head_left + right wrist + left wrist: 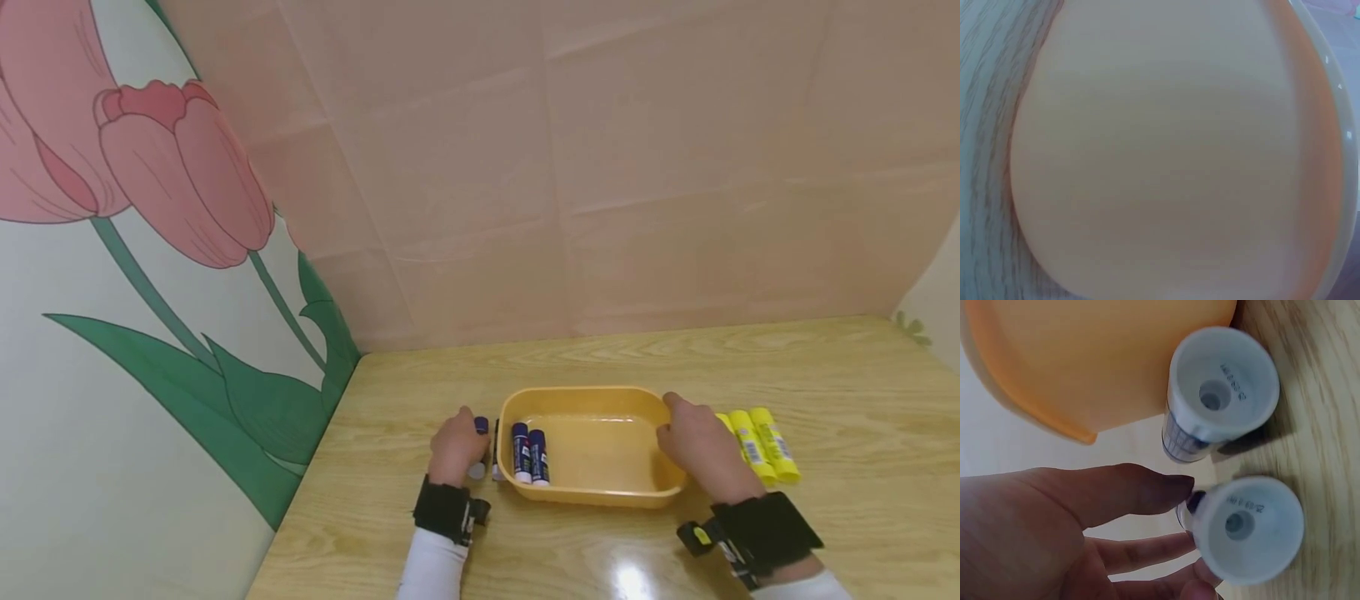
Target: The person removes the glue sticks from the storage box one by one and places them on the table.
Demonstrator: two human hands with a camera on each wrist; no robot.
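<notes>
A yellow-orange plastic tray (592, 497) stands on the table, with two blue glue sticks (521, 454) lying inside at its left end. My right hand (701, 437) grips the tray's right rim; in the right wrist view only the tray wall (1160, 150) shows, no fingers. Left of the tray, my left hand (453, 446) pinches a blue glue stick with a white base (1250, 531) between thumb and fingers. Another such glue stick (1222, 381) lies between it and the tray's left wall, apart from the hand.
Several yellow glue sticks (765, 446) lie side by side to the right of the tray, partly behind the right hand. The wooden table (570, 550) meets a cloth-covered wall (600, 167) at the back and a tulip-painted wall (187, 375) on the left.
</notes>
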